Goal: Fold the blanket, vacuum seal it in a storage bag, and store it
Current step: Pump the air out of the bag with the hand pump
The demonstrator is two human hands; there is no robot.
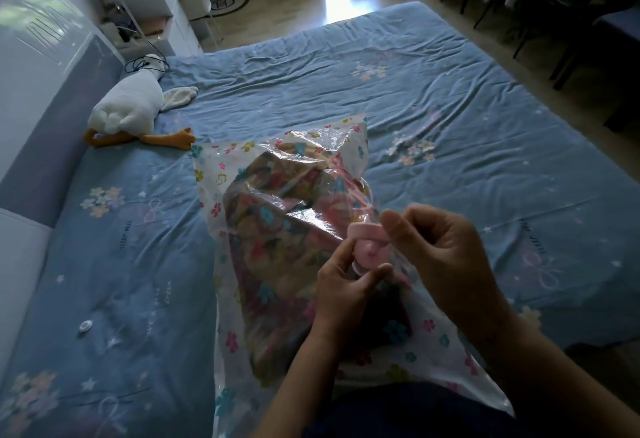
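1. Head view: the left hand (346,285) pinches the pink valve (369,250) between thumb and fingertips, from the valve's near-left side.
2. The right hand (443,250), fingers curled, pinches the clear film just right of the valve, its thumb tip beside the valve's rim.
3. The valve is a smooth, round plastic piece with a small raised knob at its centre.
4. The storage bag (214,195) is glossy, crinkled clear plastic with white borders printed with small coloured flowers. It lies slack in the middle of the bed (450,98), lifted where the hands hold it.
5. The blanket (277,240), soft and folded, with a flower pattern on a brownish ground, sits inside the bag.
6. A wrinkled blue sheet with pale flowers covers the bed. A white plush goose (128,115) lies at the far left, and a small white disc (85,326) lies at the near left.
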